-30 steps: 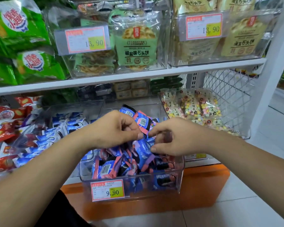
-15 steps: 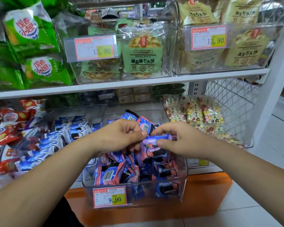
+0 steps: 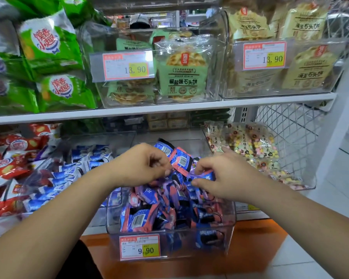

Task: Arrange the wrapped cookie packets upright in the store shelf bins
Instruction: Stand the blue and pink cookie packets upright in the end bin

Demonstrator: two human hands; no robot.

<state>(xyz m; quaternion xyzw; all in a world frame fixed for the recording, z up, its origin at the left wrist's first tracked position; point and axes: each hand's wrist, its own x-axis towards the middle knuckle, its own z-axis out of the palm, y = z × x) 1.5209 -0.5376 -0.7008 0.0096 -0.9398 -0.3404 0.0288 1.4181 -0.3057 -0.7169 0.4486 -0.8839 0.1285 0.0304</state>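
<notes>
Blue-and-pink cookie packets (image 3: 141, 218) lie heaped in a clear bin (image 3: 229, 222) on the lower shelf, its price tag (image 3: 139, 247) reading 9.90. The right hand (image 3: 228, 178) pinches one blue packet (image 3: 205, 175) between thumb and forefinger above the heap. The left hand (image 3: 141, 166) curls its fingers at a barcoded packet (image 3: 181, 162); gripping or not, I cannot tell. Above, a green pack (image 3: 182, 71) reads 椒盐味石头饼, beside a 13.90 tag (image 3: 127, 66).

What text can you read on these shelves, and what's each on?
"13.90": middle price tag, on the upper middle bin.
"13.90": right price tag, on the upper right bin.
"9.90": front price tag, on the cookie bin.
"椒盐味石头饼": green packet.
"海玉石头饼": yellow packet.
Small print, cookie packets: too blurred.
</notes>
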